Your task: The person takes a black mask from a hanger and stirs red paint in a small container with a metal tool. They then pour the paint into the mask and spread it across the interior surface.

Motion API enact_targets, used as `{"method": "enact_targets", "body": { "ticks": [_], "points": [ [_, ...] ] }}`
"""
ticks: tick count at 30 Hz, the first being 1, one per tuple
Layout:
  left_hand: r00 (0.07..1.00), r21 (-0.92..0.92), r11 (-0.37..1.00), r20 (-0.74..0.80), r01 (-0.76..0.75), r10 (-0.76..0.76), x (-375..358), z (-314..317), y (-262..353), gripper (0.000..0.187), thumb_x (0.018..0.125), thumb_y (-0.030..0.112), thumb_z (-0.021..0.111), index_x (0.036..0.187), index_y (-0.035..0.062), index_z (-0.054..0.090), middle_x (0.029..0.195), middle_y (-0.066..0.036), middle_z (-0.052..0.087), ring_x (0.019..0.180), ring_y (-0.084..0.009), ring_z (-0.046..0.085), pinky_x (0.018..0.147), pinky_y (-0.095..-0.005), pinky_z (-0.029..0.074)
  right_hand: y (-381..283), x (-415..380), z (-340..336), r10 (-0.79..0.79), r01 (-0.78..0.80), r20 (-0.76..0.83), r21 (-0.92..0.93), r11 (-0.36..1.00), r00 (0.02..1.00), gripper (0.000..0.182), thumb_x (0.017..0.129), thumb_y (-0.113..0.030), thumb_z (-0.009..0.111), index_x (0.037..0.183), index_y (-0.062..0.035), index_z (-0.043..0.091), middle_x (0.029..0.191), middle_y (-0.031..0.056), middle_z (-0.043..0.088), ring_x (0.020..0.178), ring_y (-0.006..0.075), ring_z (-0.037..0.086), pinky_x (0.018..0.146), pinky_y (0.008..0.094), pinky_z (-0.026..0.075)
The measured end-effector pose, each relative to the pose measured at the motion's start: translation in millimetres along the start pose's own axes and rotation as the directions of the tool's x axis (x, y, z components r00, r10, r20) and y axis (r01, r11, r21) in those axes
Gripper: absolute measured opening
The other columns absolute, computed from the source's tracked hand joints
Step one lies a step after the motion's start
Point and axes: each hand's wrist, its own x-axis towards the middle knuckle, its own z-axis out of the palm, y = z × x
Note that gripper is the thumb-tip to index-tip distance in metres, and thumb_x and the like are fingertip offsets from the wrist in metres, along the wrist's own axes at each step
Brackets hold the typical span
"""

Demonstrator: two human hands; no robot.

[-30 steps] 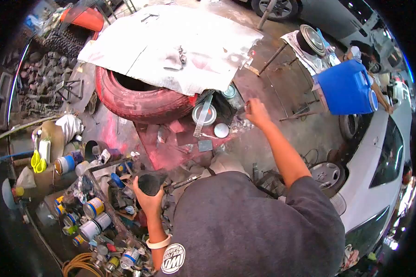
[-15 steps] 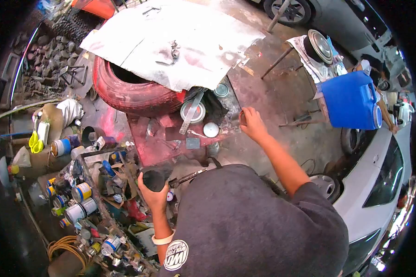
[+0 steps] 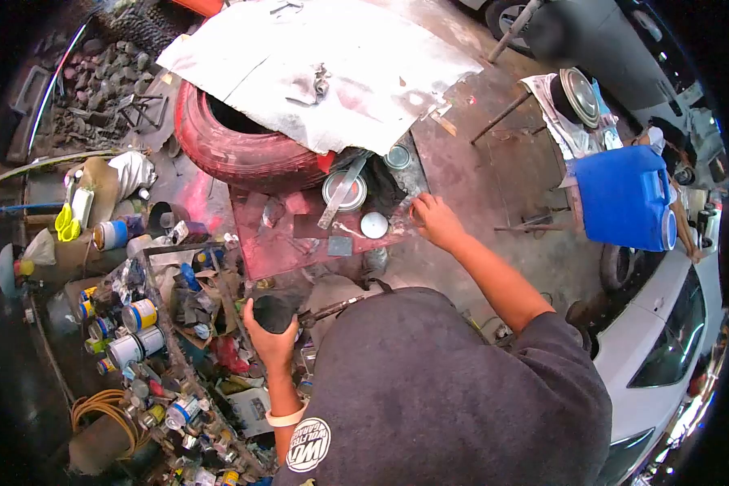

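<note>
My left hand [image 3: 270, 347] is wrapped round a black cup [image 3: 276, 314], its dark open mouth facing up. My right hand [image 3: 441, 223] reaches forward with curled fingers round a small orange-red thing [image 3: 416, 215], whose kind I cannot make out. Nearest to that hand is a small round tin with a white top [image 3: 373, 225] on the red-stained board [image 3: 259, 255]. Behind it stands a larger paint can [image 3: 353, 194] with a flat metal strip [image 3: 342, 197] lying across its top. A small grey square [image 3: 339, 245] lies on the board in front.
A red-stained tire [image 3: 235, 158] under a white sheet [image 3: 364, 65] is at the back. At left, paint cans [image 3: 138, 315] and clutter crowd a rack. A blue jerrycan [image 3: 620, 197] stands at right, near a white car [image 3: 656, 324]. Another small can [image 3: 397, 157] sits by the sheet.
My right hand has moved a little left, closer to the white-topped tin. The left hand still holds the black cup in about the same place. The whole view has shifted slightly.
</note>
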Motion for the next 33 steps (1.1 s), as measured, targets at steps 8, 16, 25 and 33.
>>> {"method": "enact_targets", "body": {
  "ticks": [8, 16, 25, 33],
  "points": [
    [0.996, 0.019, 0.997, 0.025, 0.08, -0.08, 3, 1, 13, 0.105, 0.068, 0.014, 0.095, 0.157, 0.0059, 0.04, 0.144, -0.022, 0.056, 0.132, -0.0369, 0.057, 0.113, -0.0448, 0.046, -26, -6, -1, 0.0, -0.017, -0.113, -0.146, 0.989, 0.994, 0.078, 0.08, -0.028, 0.088, 0.146, -0.0056, 0.053, 0.149, 0.018, 0.052, 0.13, 0.0397, 0.056, 0.108, 0.0487, 0.05],
    [0.999, 0.0, 0.999, 0.004, 0.032, -0.032, 2, 0, 9, 0.105, 0.068, 0.017, 0.095, 0.156, 0.0037, 0.04, 0.144, -0.022, 0.056, 0.131, -0.0378, 0.059, 0.113, -0.0452, 0.046, -103, 92, 12, 0.4, -0.258, -0.056, 0.681, 0.686, 0.915, 0.044, 0.093, -0.03, 0.077, 0.123, 0.0012, 0.067, 0.123, 0.0204, 0.069, 0.114, 0.039, 0.067, 0.094, 0.0471, 0.053],
    [0.998, -0.022, 0.998, -0.027, 0.062, -0.062, -6, -12, 8, 0.106, 0.067, 0.018, 0.096, 0.156, 0.0041, 0.04, 0.144, -0.021, 0.056, 0.132, -0.0374, 0.058, 0.114, -0.0451, 0.045, -165, 113, 44, 0.274, -0.772, 0.745, 0.635, -0.015, 0.608, 0.046, 0.101, -0.049, 0.07, 0.123, -0.0089, 0.065, 0.126, 0.0102, 0.071, 0.112, 0.022, 0.069, 0.087, 0.0476, 0.056],
    [0.997, -0.044, 0.999, 0.074, -0.007, 0.01, 31, -36, -8, 0.103, 0.068, 0.014, 0.093, 0.156, 0.0036, 0.041, 0.143, -0.021, 0.056, 0.129, -0.0365, 0.059, 0.112, -0.0443, 0.046, -178, 98, 83, 0.177, -0.523, 0.603, 0.778, -0.349, 0.778, 0.03, 0.108, -0.034, 0.064, 0.129, -0.0132, 0.06, 0.126, 0.0085, 0.071, 0.115, 0.0214, 0.07, 0.098, 0.0426, 0.053]
  ]
}}
